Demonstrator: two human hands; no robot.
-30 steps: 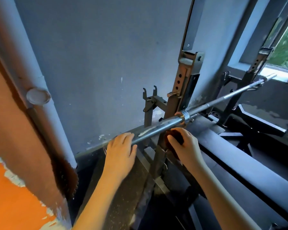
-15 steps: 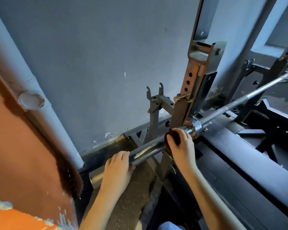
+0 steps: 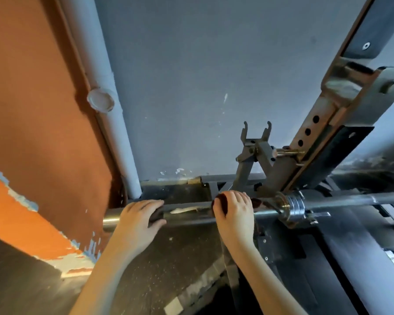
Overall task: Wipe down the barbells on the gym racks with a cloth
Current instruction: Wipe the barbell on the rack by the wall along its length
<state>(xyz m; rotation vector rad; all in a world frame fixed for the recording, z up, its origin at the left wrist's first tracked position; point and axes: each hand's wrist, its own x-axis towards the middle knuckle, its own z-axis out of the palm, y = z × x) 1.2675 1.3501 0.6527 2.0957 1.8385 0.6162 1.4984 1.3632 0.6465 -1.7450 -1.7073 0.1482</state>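
Head view | bar (image 3: 187, 215) lies sideways, left to right, on rack (image 3: 314, 133) | left hand (image 3: 139, 220) wraps its end | right hand (image 3: 234, 214) squeezes cloth (image 3: 221, 200) round it, nearer the rack

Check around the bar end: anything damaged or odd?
Paint is peeling off the orange wall at lower left, baring pale patches, and the grey wall has small chips near its base. A pale streak lies on the barbell between the left hand and the cloth in the right hand.

Grey wall (image 3: 191, 76), orange wall (image 3: 32, 87), white pipe (image 3: 114, 123), dark speckled floor (image 3: 168, 258).
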